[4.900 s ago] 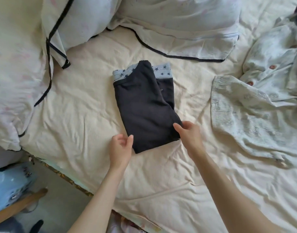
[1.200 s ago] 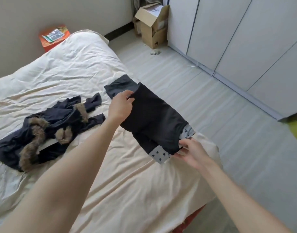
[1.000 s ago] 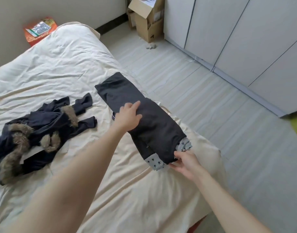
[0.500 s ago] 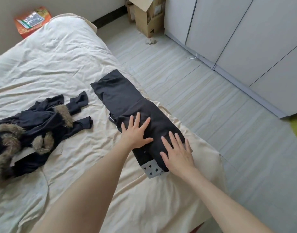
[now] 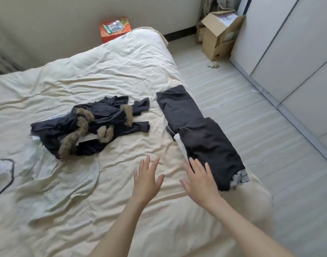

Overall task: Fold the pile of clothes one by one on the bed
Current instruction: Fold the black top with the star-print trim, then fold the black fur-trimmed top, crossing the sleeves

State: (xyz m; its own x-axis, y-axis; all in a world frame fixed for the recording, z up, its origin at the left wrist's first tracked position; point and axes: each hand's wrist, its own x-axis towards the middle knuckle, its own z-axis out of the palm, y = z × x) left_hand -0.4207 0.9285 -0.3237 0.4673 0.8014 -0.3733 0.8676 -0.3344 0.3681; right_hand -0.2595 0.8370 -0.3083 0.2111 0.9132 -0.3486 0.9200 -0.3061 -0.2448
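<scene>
Two bare hands hover over the cream bed (image 5: 122,75) with nothing in them: the left hand (image 5: 147,179) and the right hand (image 5: 200,179) both show fingers (image 5: 193,166) straight and spread wide, palms down, the right one overlapping the near edge of a folded dark garment (image 5: 210,145) though contact cannot be confirmed. That garment, a star-printed pale band peeking from its near end, lies along the bed's right edge, partly on top of a second folded dark piece (image 5: 177,104) just beyond it, a placement that reads as a finished stack kept out of the working area. Left of the hands, a pale rumpled garment (image 5: 53,184) blends into the sheet, and its outline is hard to trace. Farther back sits an unfolded dark garment with brown fur trim (image 5: 88,127), crumpled mid-bed and well apart from the stack, likely the next item to be folded; a white strip shows beneath it, its nature unclear. At the frame's left edge a white cloth with dark piping (image 5: 1,171) is cut off. Beyond the bed, an orange box (image 5: 115,28) is half hidden behind the mattress, and an open cardboard box (image 5: 220,34) stands on the floor beside white wardrobe doors (image 5: 292,43).
</scene>
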